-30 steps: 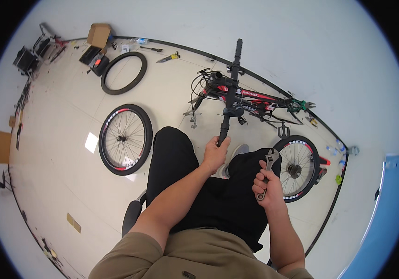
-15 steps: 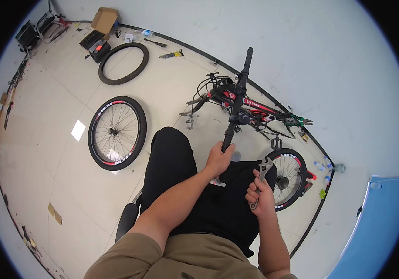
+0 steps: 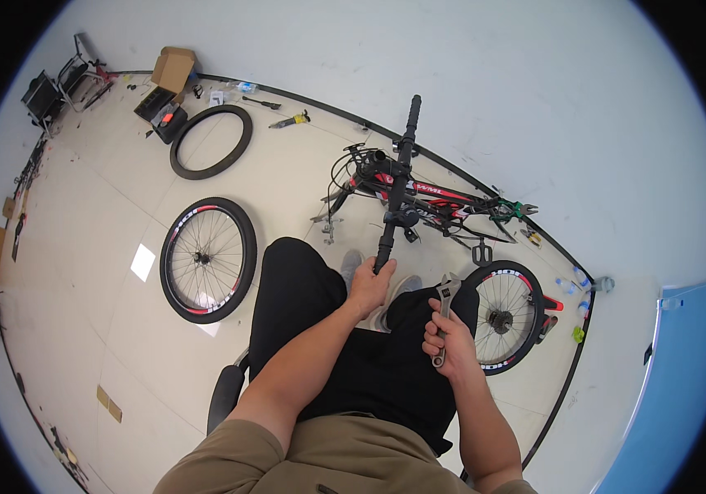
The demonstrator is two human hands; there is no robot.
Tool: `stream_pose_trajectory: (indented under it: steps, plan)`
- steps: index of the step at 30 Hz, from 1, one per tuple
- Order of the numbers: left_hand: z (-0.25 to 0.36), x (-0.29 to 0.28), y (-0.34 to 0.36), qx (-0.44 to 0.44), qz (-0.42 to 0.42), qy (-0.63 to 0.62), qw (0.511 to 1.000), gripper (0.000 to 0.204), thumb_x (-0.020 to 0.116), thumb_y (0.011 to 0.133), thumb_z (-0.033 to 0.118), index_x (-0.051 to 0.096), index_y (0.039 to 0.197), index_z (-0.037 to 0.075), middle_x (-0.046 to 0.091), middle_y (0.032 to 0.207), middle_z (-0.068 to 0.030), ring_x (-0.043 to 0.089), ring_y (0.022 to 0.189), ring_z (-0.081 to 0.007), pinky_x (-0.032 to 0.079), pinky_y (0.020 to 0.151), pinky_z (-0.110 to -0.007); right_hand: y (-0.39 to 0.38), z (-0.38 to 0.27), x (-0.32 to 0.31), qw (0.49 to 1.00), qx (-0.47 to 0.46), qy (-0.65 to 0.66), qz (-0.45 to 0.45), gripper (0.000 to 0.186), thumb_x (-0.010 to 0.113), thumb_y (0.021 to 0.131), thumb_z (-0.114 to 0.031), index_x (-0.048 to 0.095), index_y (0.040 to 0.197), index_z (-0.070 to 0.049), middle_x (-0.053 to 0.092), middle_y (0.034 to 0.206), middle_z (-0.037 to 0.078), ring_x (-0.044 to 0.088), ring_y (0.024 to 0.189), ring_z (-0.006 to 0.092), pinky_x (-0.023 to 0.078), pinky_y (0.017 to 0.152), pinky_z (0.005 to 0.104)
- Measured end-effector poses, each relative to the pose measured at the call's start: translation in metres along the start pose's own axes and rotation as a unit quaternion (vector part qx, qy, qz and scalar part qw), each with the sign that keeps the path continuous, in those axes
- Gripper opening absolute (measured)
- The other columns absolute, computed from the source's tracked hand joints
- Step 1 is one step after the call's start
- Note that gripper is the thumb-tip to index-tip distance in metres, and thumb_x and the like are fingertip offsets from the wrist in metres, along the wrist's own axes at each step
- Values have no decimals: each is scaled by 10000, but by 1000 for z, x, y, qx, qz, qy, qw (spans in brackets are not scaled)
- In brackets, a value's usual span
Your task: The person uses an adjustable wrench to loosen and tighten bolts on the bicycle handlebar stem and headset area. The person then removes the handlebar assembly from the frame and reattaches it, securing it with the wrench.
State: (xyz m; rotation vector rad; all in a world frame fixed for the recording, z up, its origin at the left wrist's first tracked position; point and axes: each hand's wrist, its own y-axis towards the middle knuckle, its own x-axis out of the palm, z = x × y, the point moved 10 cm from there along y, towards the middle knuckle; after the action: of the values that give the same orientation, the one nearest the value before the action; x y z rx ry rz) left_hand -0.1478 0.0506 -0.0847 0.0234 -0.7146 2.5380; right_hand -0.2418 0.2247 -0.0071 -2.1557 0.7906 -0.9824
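My left hand (image 3: pixel 369 288) grips the lower end of a black handlebar (image 3: pixel 394 206) attached to a black and red bicycle frame (image 3: pixel 444 198), which lies on the floor without wheels beyond my knees. My right hand (image 3: pixel 448 346) is closed round a silver adjustable wrench (image 3: pixel 446 292), jaw upward, above my right leg in black trousers. A rear wheel (image 3: pixel 518 329) with a cassette lies to the right beside my leg, and another wheel (image 3: pixel 208 292) with red rim markings lies to the left.
A loose tire (image 3: pixel 233 159), open cardboard box (image 3: pixel 175 66), black case (image 3: pixel 154 105) and yellow-handled tool (image 3: pixel 291 121) lie toward the back. Folded chairs (image 3: pixel 44 103) stand at the far left. Plastic bottles (image 3: pixel 569 286) are by the right wall. I sit on a black-armed chair (image 3: pixel 225 395).
My hands, the handlebar and wrench have moved a little to the left in view. The camera view has shifted slightly; both grips are unchanged.
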Motion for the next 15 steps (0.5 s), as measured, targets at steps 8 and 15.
stream_pose_trajectory:
  steps: [8,15]
  plan:
    - [6,-1,-8,-25,-16,-18,999,307,640,990,353,504,955,81,451,571,17,404,393,-98,305,366,-284,3,1,3,1000,3,8,-15,351,518,1019,-101,486,1369,-104,495,730,20,371,500,73,343,453,246]
    - [2,-2,-7,-38,-18,-36,998,301,637,993,359,509,964,88,443,576,19,395,393,-98,307,373,-289,5,2,1,1000,-2,2,-22,343,509,1024,-94,490,1366,-101,504,736,26,371,506,78,349,469,255]
